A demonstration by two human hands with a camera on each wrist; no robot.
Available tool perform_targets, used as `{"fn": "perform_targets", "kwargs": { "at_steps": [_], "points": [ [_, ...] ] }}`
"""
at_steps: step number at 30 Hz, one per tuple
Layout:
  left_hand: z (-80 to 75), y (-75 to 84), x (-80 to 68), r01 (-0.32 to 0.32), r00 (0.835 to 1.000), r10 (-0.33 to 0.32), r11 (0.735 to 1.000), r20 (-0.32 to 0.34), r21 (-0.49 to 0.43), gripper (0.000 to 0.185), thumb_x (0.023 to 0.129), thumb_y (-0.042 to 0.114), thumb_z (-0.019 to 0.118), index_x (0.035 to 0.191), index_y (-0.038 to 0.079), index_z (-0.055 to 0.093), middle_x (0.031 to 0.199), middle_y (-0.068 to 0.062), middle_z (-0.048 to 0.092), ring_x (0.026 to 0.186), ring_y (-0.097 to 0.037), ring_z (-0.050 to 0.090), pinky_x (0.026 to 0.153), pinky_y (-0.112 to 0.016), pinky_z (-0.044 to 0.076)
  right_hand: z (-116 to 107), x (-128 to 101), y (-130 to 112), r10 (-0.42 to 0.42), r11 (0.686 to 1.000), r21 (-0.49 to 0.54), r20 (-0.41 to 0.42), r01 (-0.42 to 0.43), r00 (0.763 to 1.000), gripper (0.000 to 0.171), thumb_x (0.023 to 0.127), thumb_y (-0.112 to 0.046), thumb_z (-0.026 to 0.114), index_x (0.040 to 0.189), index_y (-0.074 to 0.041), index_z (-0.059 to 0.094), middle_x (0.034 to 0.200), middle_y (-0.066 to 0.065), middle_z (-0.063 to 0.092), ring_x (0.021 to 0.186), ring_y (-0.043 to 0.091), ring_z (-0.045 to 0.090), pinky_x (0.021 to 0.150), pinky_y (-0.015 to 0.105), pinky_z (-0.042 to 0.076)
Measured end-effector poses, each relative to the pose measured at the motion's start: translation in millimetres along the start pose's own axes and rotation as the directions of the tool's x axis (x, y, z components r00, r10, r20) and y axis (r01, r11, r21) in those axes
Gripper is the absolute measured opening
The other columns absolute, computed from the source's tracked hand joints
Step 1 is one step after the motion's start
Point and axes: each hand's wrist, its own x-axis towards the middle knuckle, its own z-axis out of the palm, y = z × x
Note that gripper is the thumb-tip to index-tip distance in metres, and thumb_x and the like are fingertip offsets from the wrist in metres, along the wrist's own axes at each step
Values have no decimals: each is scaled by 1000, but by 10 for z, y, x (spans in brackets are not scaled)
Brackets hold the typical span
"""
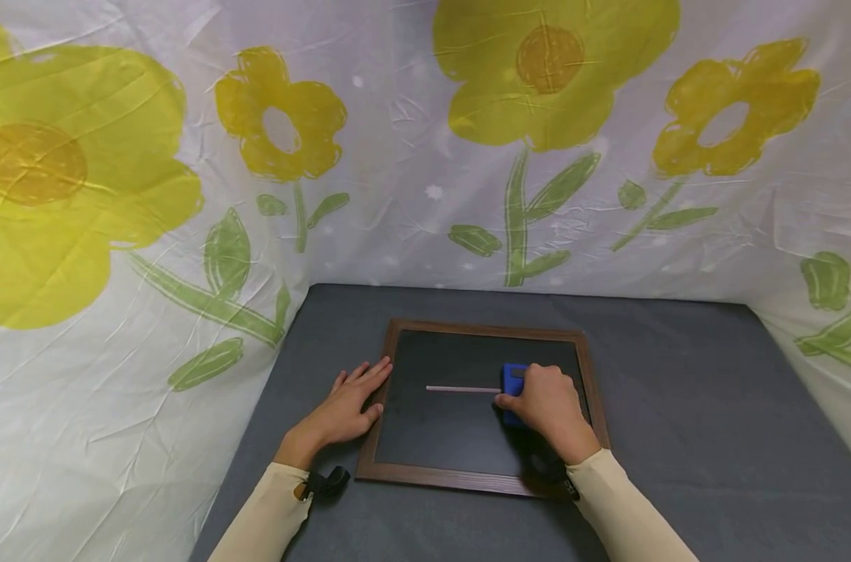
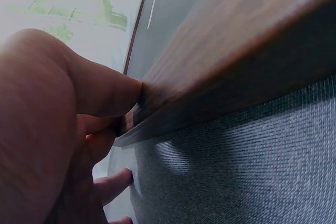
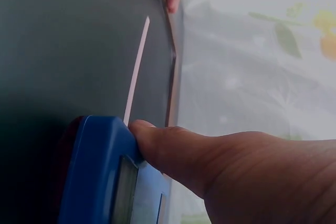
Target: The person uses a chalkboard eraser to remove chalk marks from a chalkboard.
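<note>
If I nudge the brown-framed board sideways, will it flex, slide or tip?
The board should stay fairly stiff, since a brown frame runs around it. It lies flat, so tipping seems unlikely. The woven-looking grey surface may add drag, and the left hand touching its left edge could steady it.

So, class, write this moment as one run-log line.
left hand: touches wooden frame | right hand: grips blue block | pale line: on black panel, extends left from block
</note>
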Motion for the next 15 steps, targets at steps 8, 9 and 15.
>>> {"fn": "perform_targets", "kwargs": {
  "at_steps": [8, 9, 15],
  "points": [
    [3, 0, -2, -12, 1000, 12, 1000, -14, -15, 73, 107, 13, 62, 174, 8, 32, 183, -9, 25, 167, -50, 21, 128, -80, 7, 97, 77, -289, -29, 999, 19, 3, 28, 1000, 62, 86, -48, 93, 106, 8, 75, 84, 19, 72, 66, 29, 70, 61, 45, 64],
    [4, -2, 0, -15, 1000, 14, 1000, -21, -24, 73, 106, 13, 62, 173, 7, 33, 183, -10, 26, 166, -51, 22, 127, -81, 8, 111, 88, -327, -30, 999, 23, 5, 30, 1000, 62, 86, -49, 93, 106, 7, 75, 84, 18, 71, 66, 29, 70, 61, 45, 64],
    [-9, 8, -9, -23, 1000, 22, 999, -18, -43, 74, 105, 13, 64, 172, 6, 34, 182, -12, 27, 165, -53, 22, 126, -82, 8, 188, 136, -584, -61, 998, 14, 11, 61, 998, 60, 86, -51, 93, 104, 4, 77, 83, 16, 70, 68, 31, 71, 61, 46, 64]
  ]
}}
